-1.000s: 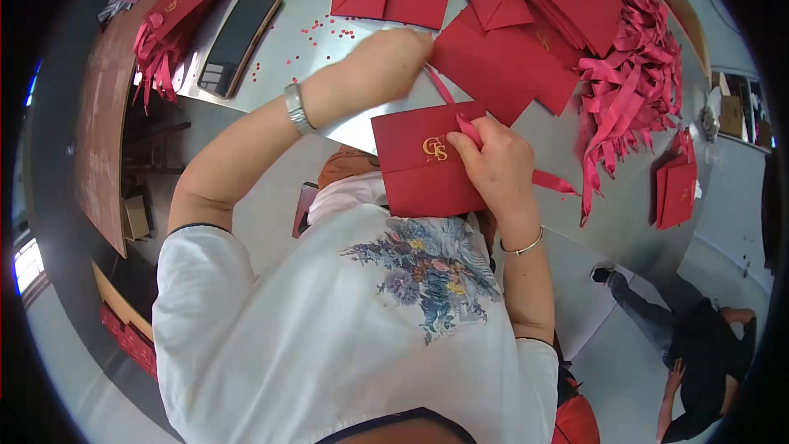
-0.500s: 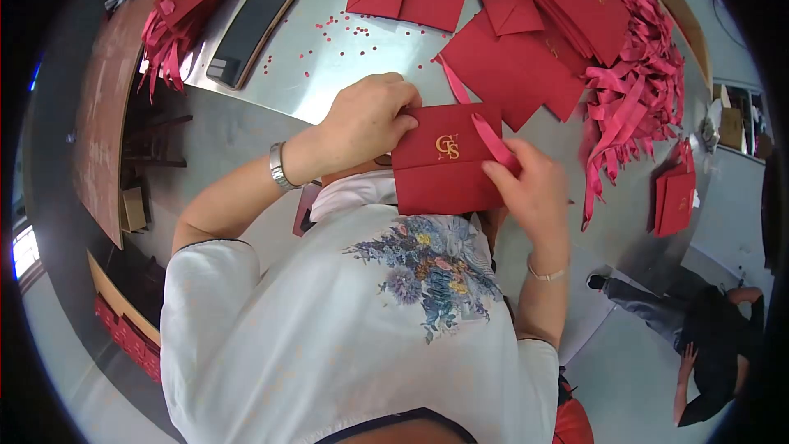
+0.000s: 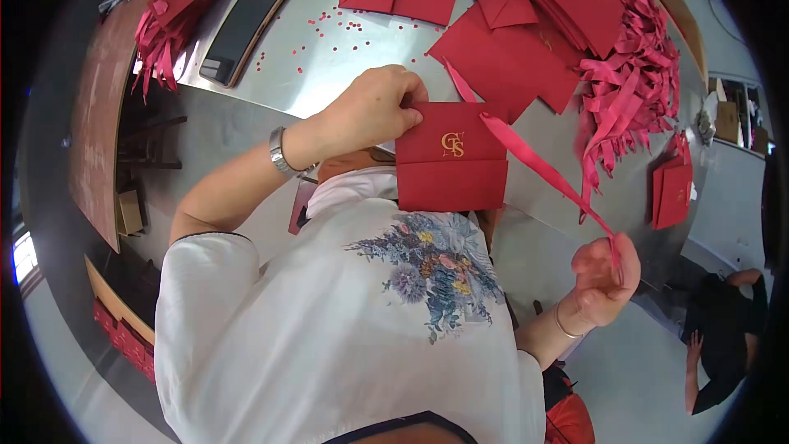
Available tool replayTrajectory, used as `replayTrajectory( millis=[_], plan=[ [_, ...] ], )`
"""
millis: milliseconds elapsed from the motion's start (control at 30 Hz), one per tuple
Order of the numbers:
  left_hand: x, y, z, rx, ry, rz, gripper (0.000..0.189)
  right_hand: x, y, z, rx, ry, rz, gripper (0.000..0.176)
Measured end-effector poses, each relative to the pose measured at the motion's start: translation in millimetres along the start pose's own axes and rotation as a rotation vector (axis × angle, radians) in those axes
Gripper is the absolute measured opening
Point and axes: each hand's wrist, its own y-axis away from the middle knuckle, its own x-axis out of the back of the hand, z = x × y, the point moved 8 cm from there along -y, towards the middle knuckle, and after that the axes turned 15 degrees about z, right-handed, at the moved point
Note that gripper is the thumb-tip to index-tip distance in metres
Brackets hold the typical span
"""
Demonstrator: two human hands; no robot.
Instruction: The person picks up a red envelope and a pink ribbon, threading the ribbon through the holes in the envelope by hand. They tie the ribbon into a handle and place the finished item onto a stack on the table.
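envelope (image 3: 450, 166) edge in left hand (image 3: 371, 109) fingers, ribbon (image 3: 542, 166) taut in right hand (image 3: 600, 284) fingers beyond table (image 3: 362, 62) edge

The red folded card envelope with a gold monogram (image 3: 450, 160) is held over the near edge of the bare metal table (image 3: 329, 74), pinched at its upper left corner by the left hand (image 3: 374, 107). A long red satin ribbon (image 3: 542, 168) is stretched from its top edge down to the right, where its end is gripped in the right hand (image 3: 604, 279), off the table. Behind the envelope, loose red card envelopes (image 3: 501, 57) are spread. A heap of red ribbons (image 3: 633, 74) is piled to their right, and a black slab smartphone (image 3: 242, 31) is laid well to the left.
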Motion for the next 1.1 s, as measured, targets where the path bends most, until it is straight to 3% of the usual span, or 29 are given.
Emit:
replayTrajectory(
  millis=[167, 233, 300, 367, 433, 533, 833, 967, 1100],
  plan=[
    [-1, -4, -6, 0.072, 0.04, -0.094, 0.016, -33, 0, 5, -0.065, -0.203, -0.069, 0.028],
    [0, -4, -7, 0.096, 0.036, -0.094, 0.016, -62, -9, -8, 0.379, 0.461, 0.016, 0.023],
    [1, -3, -8, 0.119, 0.036, -0.096, 0.015, -101, -16, -3, 0.485, 0.616, -0.046, 0.022],
    [1, -4, -7, 0.09, 0.024, -0.12, 0.016, -129, -18, 23, 0.397, 0.573, -0.219, 0.018],
    [2, -4, -6, 0.148, 0.027, -0.163, 0.016, -141, -18, 66, 0.154, 0.548, -0.251, 0.016],
    [-2, -1, -11, 0.161, 0.027, -0.202, 0.016, -138, -18, 127, -0.143, 0.666, -0.102, 0.018],
    [-5, 5, -9, -0.014, 0.053, -0.128, 0.011, -154, -22, 136, 0.116, 0.78, -0.157, 0.011],
    [-2, 7, -8, -0.023, 0.07, -0.105, 0.01, -158, -25, 134, 0.101, 0.816, -0.159, 0.01],
    [-1, 8, -9, -0.074, 0.072, -0.069, 0.011, -156, -26, 146, -0.063, 0.817, -0.168, 0.01]
  ],
)
